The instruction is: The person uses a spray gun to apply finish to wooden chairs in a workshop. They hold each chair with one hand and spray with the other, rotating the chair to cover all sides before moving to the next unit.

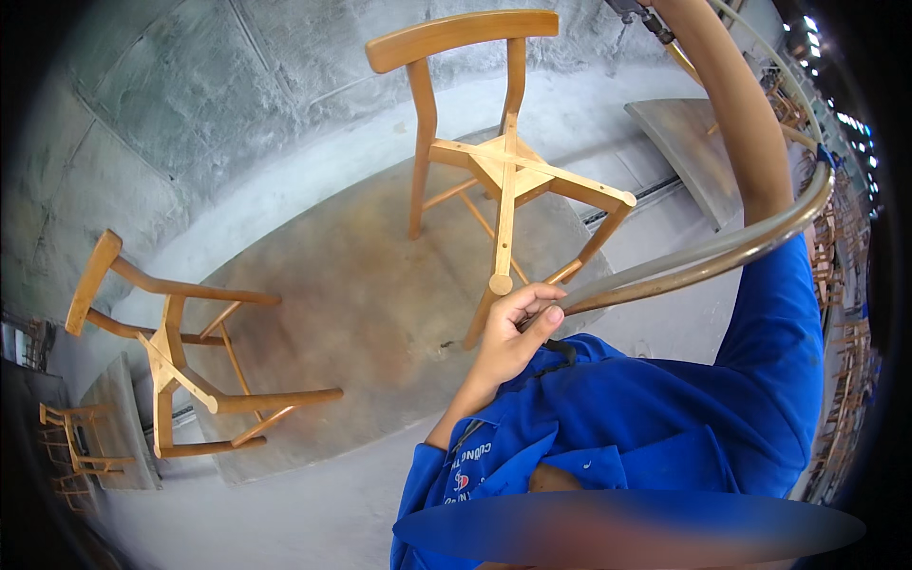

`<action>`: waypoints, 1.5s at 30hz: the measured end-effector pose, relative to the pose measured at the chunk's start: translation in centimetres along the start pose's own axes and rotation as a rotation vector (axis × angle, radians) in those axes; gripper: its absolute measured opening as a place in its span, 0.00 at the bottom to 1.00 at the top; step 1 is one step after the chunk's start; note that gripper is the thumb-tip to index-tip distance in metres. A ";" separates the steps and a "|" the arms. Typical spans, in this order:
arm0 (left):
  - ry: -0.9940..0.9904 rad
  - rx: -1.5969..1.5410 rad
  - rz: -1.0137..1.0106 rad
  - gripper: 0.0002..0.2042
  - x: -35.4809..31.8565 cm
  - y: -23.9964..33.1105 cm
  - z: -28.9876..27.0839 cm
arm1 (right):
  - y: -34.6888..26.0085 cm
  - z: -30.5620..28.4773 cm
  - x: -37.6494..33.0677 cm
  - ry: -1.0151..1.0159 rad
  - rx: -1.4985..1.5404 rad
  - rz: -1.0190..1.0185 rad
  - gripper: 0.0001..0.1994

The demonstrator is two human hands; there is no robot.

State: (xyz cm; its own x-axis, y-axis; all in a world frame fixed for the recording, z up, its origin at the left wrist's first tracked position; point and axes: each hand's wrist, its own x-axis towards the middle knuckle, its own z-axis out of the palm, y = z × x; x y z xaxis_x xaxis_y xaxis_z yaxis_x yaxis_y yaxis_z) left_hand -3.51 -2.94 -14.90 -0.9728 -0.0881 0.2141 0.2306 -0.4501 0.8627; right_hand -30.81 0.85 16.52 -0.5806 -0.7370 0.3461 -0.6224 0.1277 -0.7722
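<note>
The left hand (513, 334) is near the centre of the view, a little toward 4 o'clock. Its fingers are curled and grasp the hoses (684, 277), one clear and one brown. From this hand the hoses bend out toward 3 o'clock, then turn up along the right arm.

The right arm (746, 114) is stretched up to 1 o'clock. The right hand (668, 4) is mostly cut by the upper edge, beside a dark metal tool (638, 13). I cannot tell how the fingers of this hand are closed.

The middle chair (508, 180) stands upright just above the centre, toward 12 o'clock, on a grey board (370, 323) with brown stains. Its curved back is at 12 o'clock, and its seat frame shows crossed bars of paler wood. The left hand appears just below the near corner of this frame; whether they touch, I cannot tell.

The left chair (166, 351), of similar form, is between 8 and 9 o'clock. Its back is toward 9 o'clock and its legs point to 3 o'clock, over the board.

A second board (689, 152) lies at 2 o'clock. A grey, stained wall (218, 85) fills 10 to 11 o'clock. The blue shirt (655, 408) of the person is at 4 o'clock.
</note>
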 end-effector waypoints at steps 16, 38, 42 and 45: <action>0.142 -0.180 0.158 0.29 -4.3 -1.4 -1.4 | -3.1 14.2 -4.9 -0.526 -0.780 -0.516 0.25; -0.133 0.297 -0.326 0.10 7.9 -16.1 24.2 | 34.0 -15.9 -32.9 0.777 0.986 0.202 0.24; 0.055 0.309 -0.279 0.11 9.4 -19.1 28.2 | 39.8 -20.2 -30.2 0.599 1.077 0.123 0.24; 0.184 0.414 -0.301 0.11 8.9 -20.5 31.5 | 42.9 -19.8 -29.1 0.617 1.006 0.419 0.22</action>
State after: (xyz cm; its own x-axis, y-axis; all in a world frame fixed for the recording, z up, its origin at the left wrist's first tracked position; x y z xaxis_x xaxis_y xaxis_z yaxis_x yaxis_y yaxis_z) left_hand -16.28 33.52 -16.28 -0.9760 -0.1802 -0.1223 -0.1065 -0.0949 0.9898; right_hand -51.00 40.96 -16.12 -0.9549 -0.2940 -0.0424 0.1878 -0.4869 -0.8531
